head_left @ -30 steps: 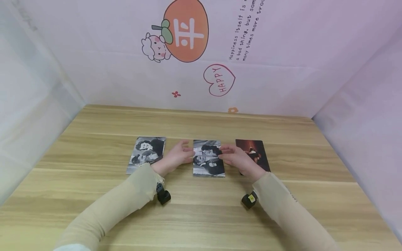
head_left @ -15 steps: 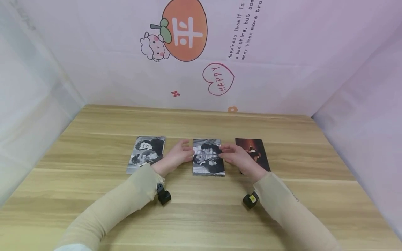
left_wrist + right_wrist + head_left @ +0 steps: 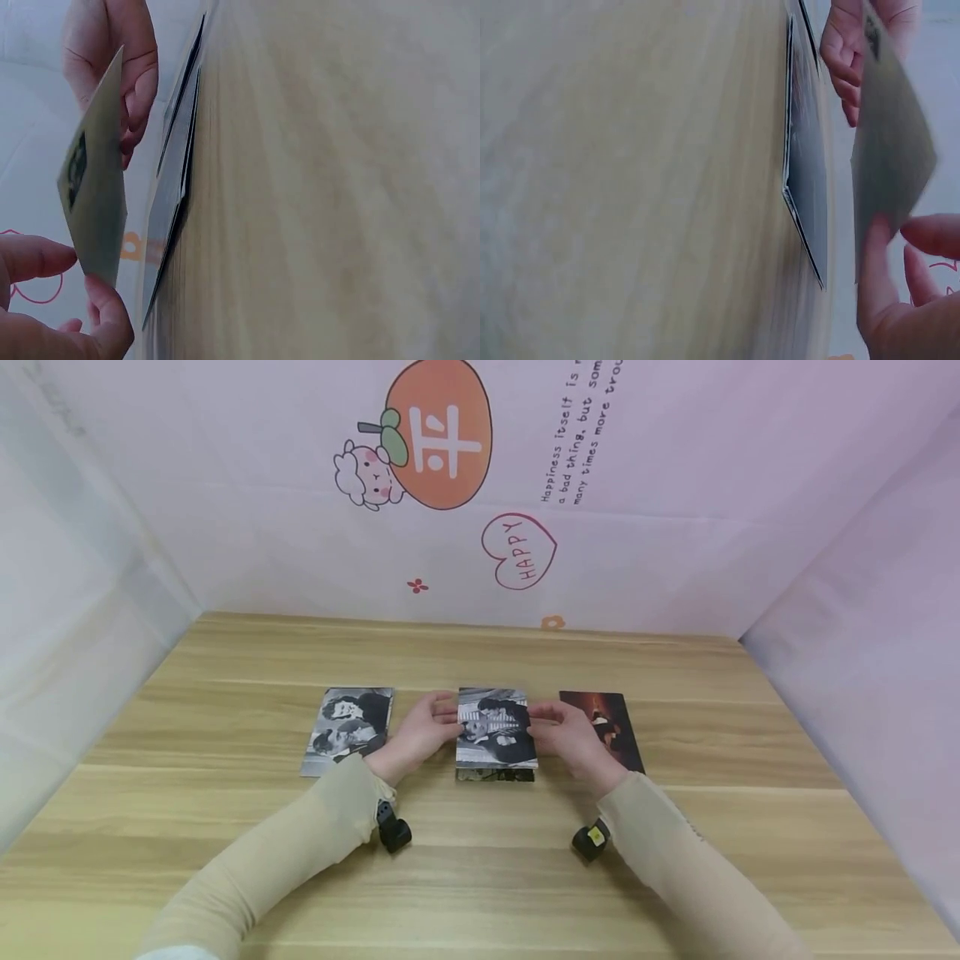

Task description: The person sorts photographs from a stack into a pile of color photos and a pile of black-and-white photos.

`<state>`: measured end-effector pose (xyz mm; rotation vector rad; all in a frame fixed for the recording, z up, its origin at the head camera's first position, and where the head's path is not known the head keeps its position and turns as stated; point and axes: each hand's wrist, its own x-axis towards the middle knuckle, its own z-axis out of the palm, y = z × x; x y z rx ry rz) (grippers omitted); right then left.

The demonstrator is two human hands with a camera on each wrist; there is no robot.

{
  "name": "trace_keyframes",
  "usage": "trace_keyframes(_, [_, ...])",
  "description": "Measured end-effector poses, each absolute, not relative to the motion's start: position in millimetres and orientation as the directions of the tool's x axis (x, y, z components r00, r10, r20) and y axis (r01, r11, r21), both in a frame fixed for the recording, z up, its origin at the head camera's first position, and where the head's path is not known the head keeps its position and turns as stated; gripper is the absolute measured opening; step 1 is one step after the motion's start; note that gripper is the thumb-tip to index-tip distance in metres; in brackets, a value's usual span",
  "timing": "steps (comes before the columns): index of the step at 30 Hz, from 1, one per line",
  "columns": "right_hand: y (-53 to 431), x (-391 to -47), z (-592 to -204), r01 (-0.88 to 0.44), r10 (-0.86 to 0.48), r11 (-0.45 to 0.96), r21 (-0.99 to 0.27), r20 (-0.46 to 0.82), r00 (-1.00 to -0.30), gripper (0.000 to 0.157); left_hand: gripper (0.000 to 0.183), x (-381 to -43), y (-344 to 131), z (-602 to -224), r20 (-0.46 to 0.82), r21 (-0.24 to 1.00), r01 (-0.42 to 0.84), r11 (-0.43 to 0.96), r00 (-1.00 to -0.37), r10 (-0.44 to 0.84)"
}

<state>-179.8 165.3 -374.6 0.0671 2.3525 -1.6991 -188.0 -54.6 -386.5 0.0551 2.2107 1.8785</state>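
Left hand (image 3: 420, 737), right hand (image 3: 576, 742): pinching 1 raised card (image 3: 496, 731) | 3 lower cards (image 3: 347, 725) visible

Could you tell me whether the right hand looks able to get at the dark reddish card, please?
Probably, but only after letting go: the right hand pinches the raised black-and-white card. The dark reddish card lies close by, with nothing seen lying on it.
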Motion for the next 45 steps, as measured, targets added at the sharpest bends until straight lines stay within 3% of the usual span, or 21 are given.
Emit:
trace_keyframes(7, [164.6,-181.8,-375.6,0.183,-0.069,0.282,-0.942,-0.211,-0.975,0.036,0.047,-188.8,-55.3,-384.5,-0.111,0.976,-0.08,0.202,-0.983,0.146])
trace_keyframes(14, [165.8,-179.7,-371.1,0.197,-0.161,0.208,-0.958,-0.232,-0.959,0.042,0.044,-186.8,-64.7,-377.0,-0.097,0.972,-0.069,0.224,-0.988,0.117])
trace_keyframes(18, [161.4,-177.2,-366.4,0.173,-0.204,0.186,-0.967,-0.211,-0.956,0.042,0.045,-184.1,-74.0,-370.3,-0.085,0.97,-0.06,0.236,-0.991,0.1])
trace_keyframes(27, [148.7,-173.8,-355.2,0.147,-0.209,0.143,-0.979,-0.175,-0.962,0.041,0.046,-172.9,-89.2,-357.1,-0.064,0.993,-0.052,0.106,-0.991,0.114])
trace_keyframes(45, [98.0,-172.2,-351.8,0.212,-0.227,0.069,-0.975,-0.223,-0.948,0.038,0.047,-166.2,-142.7,-361.5,-0.074,0.991,-0.057,0.123,-0.987,0.14])
